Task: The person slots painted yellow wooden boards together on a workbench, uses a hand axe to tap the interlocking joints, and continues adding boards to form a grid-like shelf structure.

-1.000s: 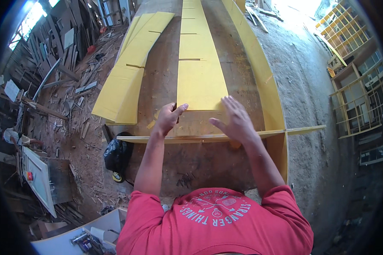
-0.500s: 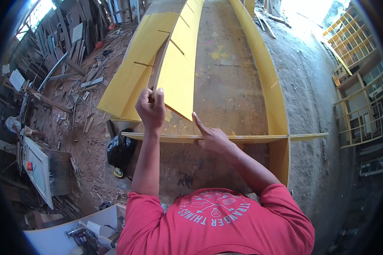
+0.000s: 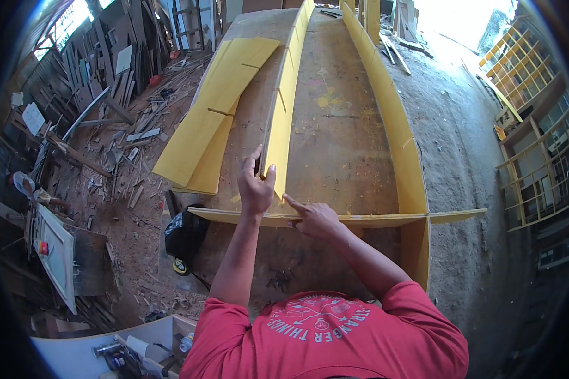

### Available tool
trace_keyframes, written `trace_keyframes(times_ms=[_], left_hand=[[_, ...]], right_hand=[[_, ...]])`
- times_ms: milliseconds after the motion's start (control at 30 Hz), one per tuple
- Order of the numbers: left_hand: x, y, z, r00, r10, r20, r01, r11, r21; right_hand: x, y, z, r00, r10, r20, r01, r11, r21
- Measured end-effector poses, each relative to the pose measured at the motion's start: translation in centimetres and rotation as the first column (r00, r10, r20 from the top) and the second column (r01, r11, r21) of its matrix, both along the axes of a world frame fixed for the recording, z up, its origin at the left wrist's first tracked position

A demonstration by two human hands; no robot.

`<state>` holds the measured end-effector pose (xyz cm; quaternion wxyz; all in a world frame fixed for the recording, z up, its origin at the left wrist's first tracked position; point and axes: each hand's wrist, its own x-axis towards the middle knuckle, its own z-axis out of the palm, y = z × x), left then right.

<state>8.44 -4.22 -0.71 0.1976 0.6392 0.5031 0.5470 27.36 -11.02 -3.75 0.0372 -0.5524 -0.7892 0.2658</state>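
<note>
A long yellow slotted board (image 3: 286, 107) runs away from me, now standing nearly on its edge. My left hand (image 3: 256, 191) is closed on its near end, thumb on the yellow face and fingers on the other side. Across the near part stands a yellow crosswise board (image 3: 373, 220). My right hand (image 3: 318, 221) grips its top edge with thumb and curled fingers. The right index finger stretches out to the lower near corner of the slotted board, touching it or very close. Both boards are over a large brown worktop (image 3: 341, 145).
Loose yellow slotted boards (image 3: 199, 142) lie to the left. On the right a long yellow side board (image 3: 401, 145) stands upright. A black bag (image 3: 186, 235) and tape measure (image 3: 181, 266) sit near the left corner. Wood scraps cover the left floor; a white toolbox (image 3: 76, 354) is lower left.
My left hand has turned the slotted board more upright and brought its near end right and closer to me. The right hand has stayed on the crosswise board. The view has shifted slightly.
</note>
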Motion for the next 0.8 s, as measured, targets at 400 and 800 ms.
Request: trace_keyframes(times_ms=[400, 800], left_hand=[[-0.4, -0.7, -2.7, 0.981, 0.024, -0.194, -0.003, 0.994, 0.107], [3.6, -2.5, -4.3, 0.98, -0.065, -0.188, 0.069, 0.998, 0.013]], right_hand=[[-0.3, -0.6, -1.6, 0.994, -0.11, -0.004, 0.11, 0.994, 0.025], [0.2, -0.1, -2.3, 0.998, -0.028, 0.063, 0.03, 0.999, -0.027]])
